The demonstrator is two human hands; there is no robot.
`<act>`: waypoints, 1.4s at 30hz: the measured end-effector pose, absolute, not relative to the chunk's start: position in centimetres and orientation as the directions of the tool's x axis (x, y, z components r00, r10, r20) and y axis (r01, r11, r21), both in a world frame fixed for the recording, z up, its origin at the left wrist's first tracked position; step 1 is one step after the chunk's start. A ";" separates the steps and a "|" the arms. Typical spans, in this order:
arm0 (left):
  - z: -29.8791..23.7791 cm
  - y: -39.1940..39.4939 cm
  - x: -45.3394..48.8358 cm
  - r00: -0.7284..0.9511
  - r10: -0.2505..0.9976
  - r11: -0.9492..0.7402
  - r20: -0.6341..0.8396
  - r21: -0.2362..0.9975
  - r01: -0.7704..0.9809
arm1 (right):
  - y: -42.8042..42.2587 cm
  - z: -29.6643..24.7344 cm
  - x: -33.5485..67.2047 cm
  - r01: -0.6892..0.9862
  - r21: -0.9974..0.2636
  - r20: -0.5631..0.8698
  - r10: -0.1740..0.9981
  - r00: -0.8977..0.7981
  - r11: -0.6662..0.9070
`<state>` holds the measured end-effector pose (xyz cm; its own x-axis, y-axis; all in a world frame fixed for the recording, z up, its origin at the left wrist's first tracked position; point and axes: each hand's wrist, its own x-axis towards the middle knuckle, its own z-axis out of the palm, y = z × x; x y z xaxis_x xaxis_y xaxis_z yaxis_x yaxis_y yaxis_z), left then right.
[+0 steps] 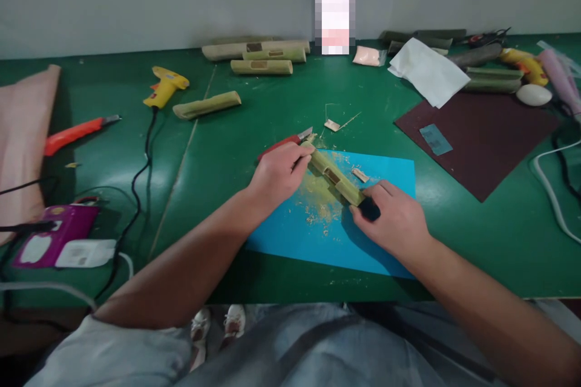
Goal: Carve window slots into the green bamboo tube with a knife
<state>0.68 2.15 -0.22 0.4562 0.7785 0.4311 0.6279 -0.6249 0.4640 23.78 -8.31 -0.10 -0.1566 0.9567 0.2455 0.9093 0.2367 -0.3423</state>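
**Holding a notched bamboo piece in two hands over a blue sheet**

Begins at the bottom edge of the frame with pale blue clothing (308, 351) and a pair of light shoes (235, 317). Moves up to a green tabletop (204, 181) bearing a bright blue sheet (281, 239) at the centre, strewn with greenish powder (321, 198) and shavings.

Holds over that sheet a bamboo piece (321, 162), slanting from the centre of the frame down toward the right, with a rectangular opening (333, 176) cut in the upper side. Has the right hand (397, 217) curled narrowly at the lower end, around a dark item (370, 208) too shaded to identify. Pinches the upper end between thumb and fingers of the left hand (278, 172).

Looks, judging by powder and chips, like a trimming or smoothing step. Would probably call, in any next stroke, for a firm left pinch, a steady right hand and fingers clear of the blade nearby.

Shows, just behind the left hand, a red-handled knife (279, 147) with blade bare; cannot tell if touching. Continues at upper left with a loose bamboo length (207, 106) and a yellow glue gun (166, 89). Includes a maroon sheet (485, 154) at upper right, near a white cloth (429, 72). Ends at upper centre with more bamboo pieces (276, 54), some similarly notched.
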 end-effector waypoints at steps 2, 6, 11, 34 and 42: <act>-0.2 2.0 1.0 0.533 0.738 -0.675 0.414 0.469 0.569 | -8.3 -0.2 23.7 0.907 -0.341 0.252 0.953 -0.166 0.248; -0.4 2.4 1.0 0.483 0.740 -0.671 0.467 0.463 0.580 | -8.2 -0.2 23.7 0.901 -0.336 0.280 0.942 -0.184 0.275; -0.5 2.2 0.7 0.560 0.707 -0.706 0.432 0.456 0.542 | -8.3 -0.2 23.7 0.899 -0.337 0.280 0.942 -0.186 0.278; -0.2 2.4 0.6 0.547 0.703 -0.711 0.455 0.465 0.528 | -8.4 -0.2 23.7 0.874 -0.384 0.283 0.939 -0.198 0.300; -0.3 2.5 0.4 0.516 0.718 -0.695 0.467 0.465 0.548 | -8.3 -0.1 23.7 0.857 -0.448 0.225 0.960 -0.167 0.254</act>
